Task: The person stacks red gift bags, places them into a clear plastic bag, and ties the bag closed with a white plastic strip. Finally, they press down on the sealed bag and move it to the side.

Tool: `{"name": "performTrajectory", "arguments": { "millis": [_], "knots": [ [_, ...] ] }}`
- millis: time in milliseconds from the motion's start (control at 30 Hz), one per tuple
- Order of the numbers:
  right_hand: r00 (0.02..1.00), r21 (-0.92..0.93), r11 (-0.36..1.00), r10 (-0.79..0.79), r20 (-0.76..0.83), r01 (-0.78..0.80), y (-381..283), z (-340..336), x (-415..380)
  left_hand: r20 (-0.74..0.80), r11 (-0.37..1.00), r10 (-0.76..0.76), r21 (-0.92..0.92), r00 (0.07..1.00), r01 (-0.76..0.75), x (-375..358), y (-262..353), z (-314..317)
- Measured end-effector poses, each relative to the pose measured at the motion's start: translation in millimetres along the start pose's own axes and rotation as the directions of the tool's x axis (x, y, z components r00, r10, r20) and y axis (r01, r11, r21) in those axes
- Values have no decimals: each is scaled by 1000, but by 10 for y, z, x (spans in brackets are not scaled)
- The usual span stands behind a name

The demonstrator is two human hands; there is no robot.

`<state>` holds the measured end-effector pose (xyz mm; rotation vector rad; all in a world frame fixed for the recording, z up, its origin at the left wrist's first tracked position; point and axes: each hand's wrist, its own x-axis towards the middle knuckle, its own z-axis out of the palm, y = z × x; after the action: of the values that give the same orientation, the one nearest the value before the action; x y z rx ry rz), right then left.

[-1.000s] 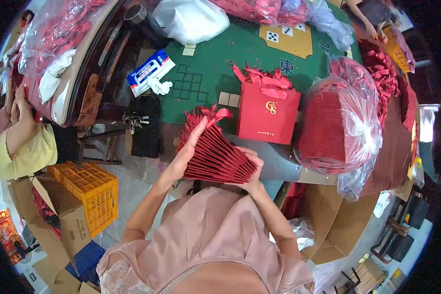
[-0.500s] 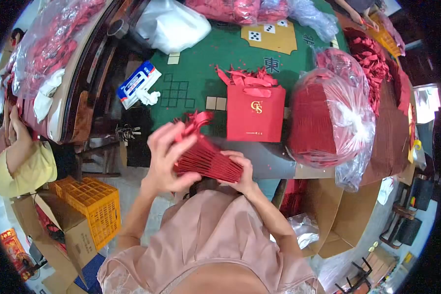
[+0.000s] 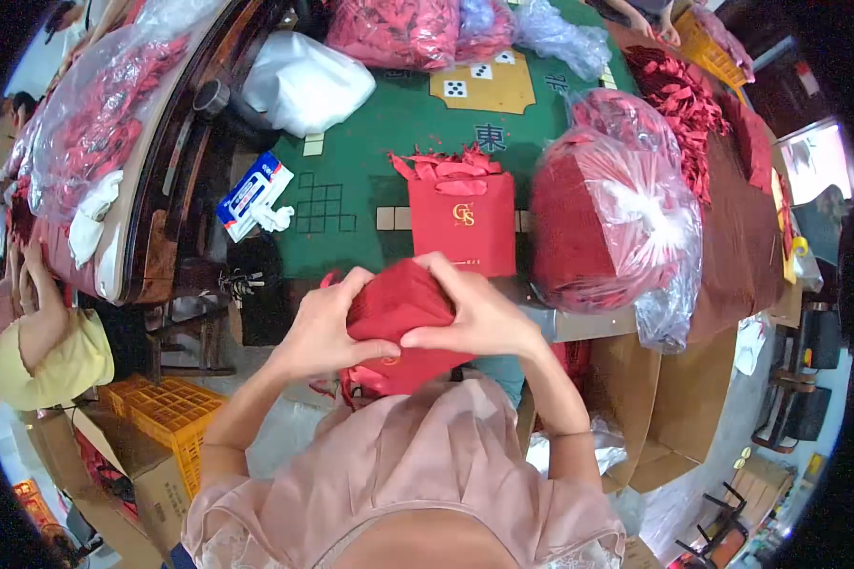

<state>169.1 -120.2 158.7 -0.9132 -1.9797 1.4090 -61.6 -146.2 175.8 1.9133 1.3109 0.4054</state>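
Note:
Between my two hands, close to my chest and at the table's near edge, is a stack of red paper bags (image 3: 403,302). My left hand (image 3: 324,327) grips its left side, with the thumb across the near face. On the right side my right hand (image 3: 474,313) grips the same stack, its thumb pointing inward. A red bag front with a small gold mark shows below my thumbs. Just beyond my hands, a red gift bag (image 3: 463,223) with gold letters and red ribbons lies on the green table (image 3: 351,152).
A plastic-wrapped bundle of red bags (image 3: 588,223) sits right of the gift bag. Left are a tissue pack (image 3: 253,196) and a white plastic bag (image 3: 311,83). Open cardboard boxes (image 3: 683,408) stand lower right, an orange crate (image 3: 166,403) lower left. A person in yellow (image 3: 52,356) is at far left.
The stack has turned from pleated edges showing to a more upright position. My left hand has closed onto its side, and my right hand has moved up its right side. The view has shifted slightly.

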Motion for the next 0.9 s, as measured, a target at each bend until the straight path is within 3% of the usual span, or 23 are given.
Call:
{"name": "performTrajectory", "arguments": {
  "millis": [33, 133, 167, 200, 267, 333, 400, 433, 500, 733, 800, 867, 900],
  "knots": [
    [997, 61, 995, 72, 20, -73, -21, -77, -30, 23, 997, -56, -57, 998, 57, 21, 12, -15],
    [988, 369, 930, 51, -149, 8, 133, -218, -221, -56, 964, -58, -261, 997, 42, 76, -162, -45],
    [982, 314, 949, 43, -184, 18, 161, -272, -303, -39, 865, -89, -499, 995, 58, 110, -209, -30],
    [981, 311, 950, 40, -188, 21, 189, -246, -344, -40, 807, -99, -588, 994, 57, 156, -200, -47],
    [961, 555, 832, 163, -222, -13, 287, -168, -438, 4, 685, -154, -720, 988, 109, 225, -171, -61],
    [972, 585, 811, 129, -199, 12, 272, -103, -447, 52, 549, -197, -822, 979, 154, 316, -143, -1],
    [936, 659, 749, 277, -216, -70, 148, -28, -437, 81, 489, -233, -852, 969, 189, 399, -103, 79],
    [924, 573, 816, 269, -272, -69, 109, 14, -392, 94, 441, -244, -875, 965, 197, 433, -59, 127],
    [853, 652, 750, 410, -323, -113, -49, 68, -303, 52, 467, -258, -867, 965, 172, 486, -27, 243],
    [830, 677, 736, 392, -396, -25, 50, -156, -271, 46, 406, -293, -899, 955, 167, 662, 171, 339],
    [809, 680, 727, 455, -371, -97, -33, -296, -281, 51, 366, -261, -919, 964, 147, 712, 223, 318],
    [879, 697, 717, 318, -356, 23, 147, -423, -289, 149, 303, -297, -922, 943, 241, 773, 170, 255],
    [810, 636, 771, 399, -429, -43, 336, -424, -317, 155, 270, -303, -932, 940, 241, 804, 138, 275]
  ]
}}
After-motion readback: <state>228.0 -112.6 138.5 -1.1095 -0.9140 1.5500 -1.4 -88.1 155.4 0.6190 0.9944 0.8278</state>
